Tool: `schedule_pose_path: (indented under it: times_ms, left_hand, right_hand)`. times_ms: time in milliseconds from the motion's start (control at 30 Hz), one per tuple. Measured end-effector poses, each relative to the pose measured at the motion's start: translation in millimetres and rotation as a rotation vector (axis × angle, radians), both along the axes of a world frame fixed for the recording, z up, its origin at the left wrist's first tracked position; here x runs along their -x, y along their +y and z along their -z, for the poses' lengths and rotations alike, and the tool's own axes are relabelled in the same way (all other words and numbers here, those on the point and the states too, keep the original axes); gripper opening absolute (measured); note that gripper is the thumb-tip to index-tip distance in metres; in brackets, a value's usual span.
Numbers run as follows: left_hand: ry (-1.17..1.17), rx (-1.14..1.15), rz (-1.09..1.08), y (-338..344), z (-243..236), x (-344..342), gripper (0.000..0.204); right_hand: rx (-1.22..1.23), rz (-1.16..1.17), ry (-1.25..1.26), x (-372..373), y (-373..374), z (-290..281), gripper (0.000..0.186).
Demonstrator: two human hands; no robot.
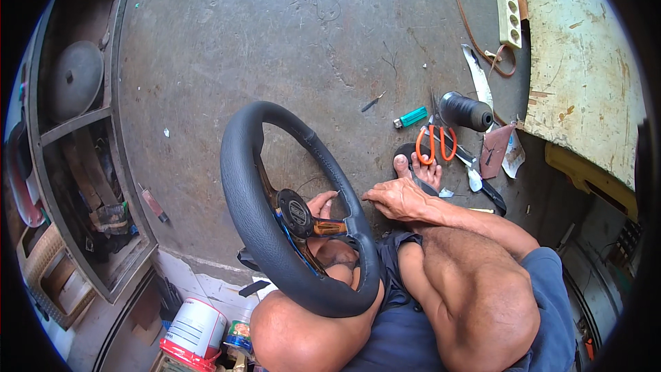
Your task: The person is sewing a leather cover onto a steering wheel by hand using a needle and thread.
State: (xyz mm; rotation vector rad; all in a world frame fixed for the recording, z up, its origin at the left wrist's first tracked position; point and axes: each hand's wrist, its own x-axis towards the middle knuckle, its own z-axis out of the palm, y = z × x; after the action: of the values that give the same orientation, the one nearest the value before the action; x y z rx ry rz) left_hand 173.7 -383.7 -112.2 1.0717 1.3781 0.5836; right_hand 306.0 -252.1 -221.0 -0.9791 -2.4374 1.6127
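A black leather-covered steering wheel (242, 196) leans upright against my legs, with a dark round hub and shiny bronze-blue spokes. Stitching runs along its right inner rim. My left hand (321, 204) shows through the opening beside the hub, partly hidden by the wheel; its closed fingertips meet the inner edge of the right rim. Just outside that rim, my right hand (398, 200) is closed in a pinch, its fingertips pointing at the wheel. Anything between those fingertips is too small to make out.
Beyond my foot lie orange-handled scissors (436, 143), a black thread spool (466, 111), a green lighter (413, 117) and a black-handled knife (493, 196). A power strip (508, 14) lies by the worn board (585, 62). A metal-framed shelf (76, 126) stands left, a white bucket (196, 327) lower left.
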Motion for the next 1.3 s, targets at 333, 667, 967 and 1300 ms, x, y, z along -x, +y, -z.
schedule_pose_path:
  times_ms: [333,667,967,1300]
  left_hand:
    - [-0.006,-0.004,0.013,-1,-1,-4,0.009]
    - [-0.015,-0.003,0.018,2,4,2,0.009]
    - [0.157,-0.013,-0.037,31,69,79,0.008]
    - [0.205,-0.067,0.017,67,117,128,0.008]
  right_hand:
    - [-0.008,-0.011,-0.009,0,5,-6,0.023]
    - [0.229,0.041,-0.015,8,7,-13,0.033]
    - [0.663,0.069,-0.063,22,18,-15,0.064]
    - [0.584,0.062,-0.069,18,10,-6,0.069]
